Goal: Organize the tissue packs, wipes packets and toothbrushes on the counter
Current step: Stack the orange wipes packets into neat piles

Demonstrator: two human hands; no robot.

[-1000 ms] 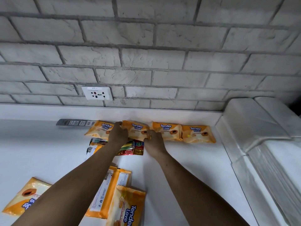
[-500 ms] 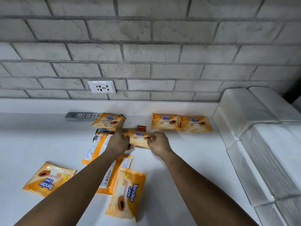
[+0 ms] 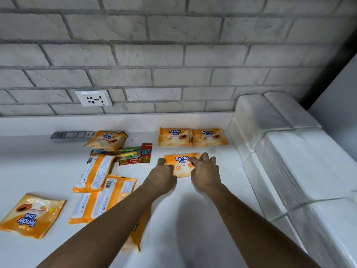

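Note:
A small orange Tender Love tissue pack (image 3: pixel 181 161) lies on the white counter (image 3: pixel 193 209), held at both ends. My left hand (image 3: pixel 161 176) grips its left edge and my right hand (image 3: pixel 205 171) pinches its right side. Just behind it, two matching tissue packs (image 3: pixel 174 136) (image 3: pixel 209 136) sit side by side by the wall. A fourth small pack (image 3: pixel 105 141) rests tilted further left, over a toothbrush packet (image 3: pixel 135 155). Larger orange wipes packets (image 3: pixel 94 173) (image 3: pixel 104 198) lie face down at left, one more (image 3: pixel 31 215) sits at the front left, and another (image 3: pixel 137 235) is partly under my left arm.
Large white plastic-wrapped bundles (image 3: pixel 289 151) line the counter's right side. A grey strip (image 3: pixel 73 135) lies along the back ledge. A wall socket (image 3: pixel 93 98) is set in the grey brick wall.
Both hands lifted one tissue pack out of the back row and carried it right and toward me; it now lies in front of the two right-hand packs. The toothbrush packet is uncovered.

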